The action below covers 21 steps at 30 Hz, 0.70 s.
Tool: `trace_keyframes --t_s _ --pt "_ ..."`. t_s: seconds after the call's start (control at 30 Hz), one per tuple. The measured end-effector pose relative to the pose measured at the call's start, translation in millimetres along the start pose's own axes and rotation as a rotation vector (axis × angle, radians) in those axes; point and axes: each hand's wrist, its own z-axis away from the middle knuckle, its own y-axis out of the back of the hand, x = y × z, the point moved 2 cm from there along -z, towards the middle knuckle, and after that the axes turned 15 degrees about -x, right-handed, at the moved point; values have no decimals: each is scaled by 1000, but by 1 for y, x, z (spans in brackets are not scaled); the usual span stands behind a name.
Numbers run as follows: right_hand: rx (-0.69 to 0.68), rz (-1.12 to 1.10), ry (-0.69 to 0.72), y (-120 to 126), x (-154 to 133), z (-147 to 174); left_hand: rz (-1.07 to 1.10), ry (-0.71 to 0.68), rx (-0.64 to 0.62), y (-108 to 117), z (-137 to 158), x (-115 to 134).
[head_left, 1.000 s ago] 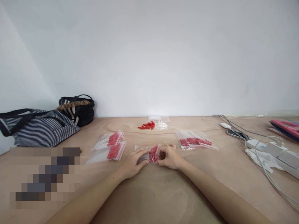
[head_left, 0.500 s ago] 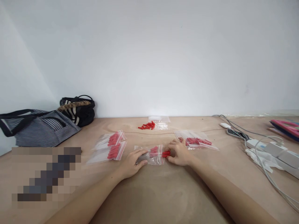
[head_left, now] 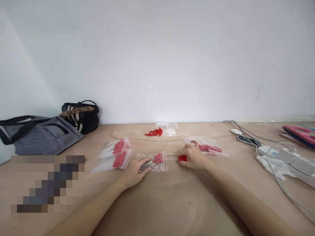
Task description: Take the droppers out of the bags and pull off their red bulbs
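Centrally, bag (head_left: 161, 167) lies just right of left hand (head_left: 135, 171), left end gripped between thumb and fingers. Right hand (head_left: 194, 156) grips red handles (head_left: 182, 158), right of bag; thin shafts (head_left: 171, 159) span gap between. Two bags (head_left: 104, 163) lie left of left hand.

The bare hands (head_left: 135, 172) and bare forearms (head_left: 98, 200) include a small spot (head_left: 113, 188) near the left wrist (head_left: 122, 182).
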Motion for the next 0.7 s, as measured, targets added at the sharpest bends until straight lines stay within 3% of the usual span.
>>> trace_keyframes --t_s 0.13,0.33,0.4,0.7 --pt "7 47 -70 1 15 4 -23 60 51 1 2 -5" --pt "172 74 -532 -6 18 -6 -29 61 51 1 2 -5" --pt "183 80 -622 -9 12 -14 -21 42 31 1 3 -4" --pt "148 104 -649 -16 -6 -30 -8 -22 -16 1 2 -3"
